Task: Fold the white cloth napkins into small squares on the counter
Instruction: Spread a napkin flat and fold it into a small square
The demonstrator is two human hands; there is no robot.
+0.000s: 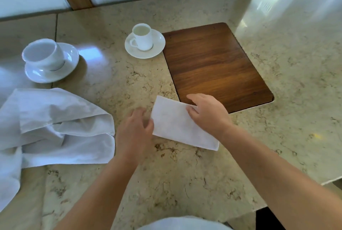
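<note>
A white napkin (pixel 175 122) folded into a narrow rectangle lies flat on the beige stone counter (pixel 166 174), its far end just over the edge of a wooden board. My left hand (pixel 135 128) pinches its left long edge with thumb and fingers. My right hand (pixel 207 113) lies on its far right corner, fingers curled over the cloth edge. A loose heap of unfolded white napkins (pixel 55 128) lies to the left of my left hand.
A dark wooden board (pixel 216 63) is set into the counter behind the napkin. A small white cup on a saucer (pixel 144 41) stands at the board's left edge. A larger cup and saucer (pixel 48 59) stand at far left.
</note>
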